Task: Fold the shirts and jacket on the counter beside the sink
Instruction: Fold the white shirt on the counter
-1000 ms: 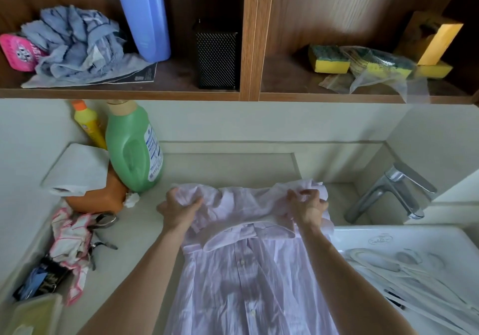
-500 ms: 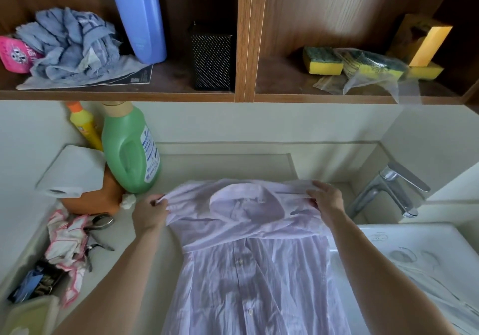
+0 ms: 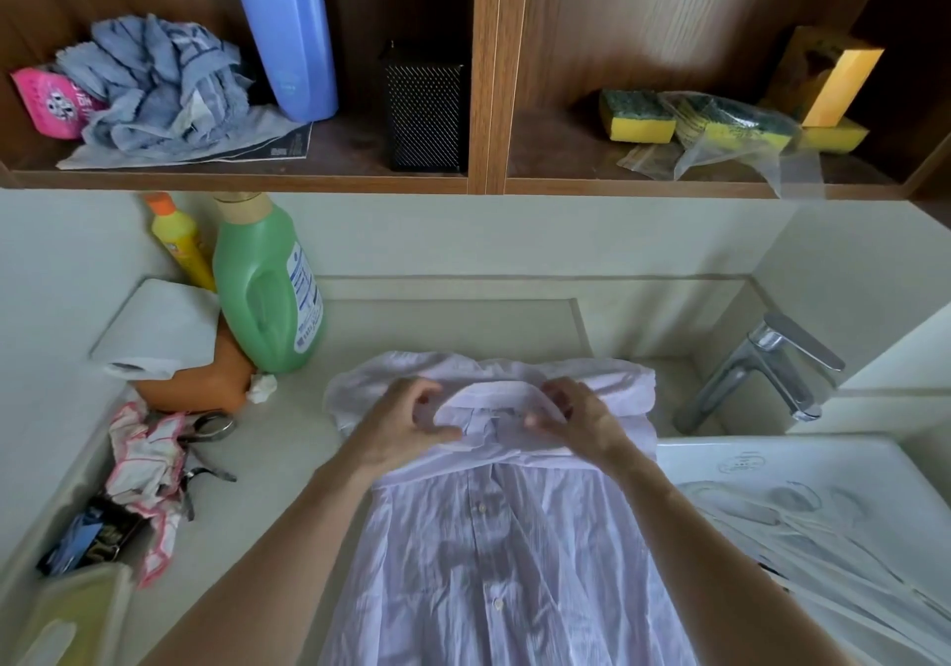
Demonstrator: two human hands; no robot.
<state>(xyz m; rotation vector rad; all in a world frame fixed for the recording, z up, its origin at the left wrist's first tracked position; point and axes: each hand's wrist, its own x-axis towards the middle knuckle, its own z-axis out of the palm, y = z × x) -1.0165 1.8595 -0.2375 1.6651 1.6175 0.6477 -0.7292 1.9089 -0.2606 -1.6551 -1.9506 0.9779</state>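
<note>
- Pale lilac cloth, finely striped, thin and wrinkled: one button-front shirt [image 3: 489,552] lies front-up on the counter [image 3: 293,439]. Its hem end runs off the lower edge of view, toward the person.
- Left hand [image 3: 406,426]: fingers curled, thumb and fingertips pinching the left end of the collar [image 3: 494,397].
- Right hand [image 3: 579,423]: fingers curled the same way, pinching the collar's right end. The collar band spans the gap between the two sets of fingertips.
- Beyond the fingertips, shoulder and sleeve cloth is heaped in a soft ridge. I cannot tell how the sleeves lie inside it.
- Outboard of the right fingers are the tap [image 3: 761,367] and sink [image 3: 772,459]. The shirt's right edge lies just beside the sink rim.
- Outboard of the left fingers are scissors [image 3: 211,426] and a green bottle [image 3: 262,284], both apart from the shirt.
- Handling (judgement): light and limp, and it creases readily. Only the collar and the button strip look likely to hold any shape. On the smooth counter it should slide easily, and lifted from one point it would collapse.
- Where to hold (judgement): always at two points. Collar ends or shoulder seams for squaring up, side edges for turning the sides in, and the hem corners for the last fold. A flat palm can smooth it between folds.
- Risk (judgement): the right edge could slip over the rim into the sink. Whether the sink is wet cannot be told.
- Progress (judgement): early in this shirt. No jacket or finished fold is in view.
</note>
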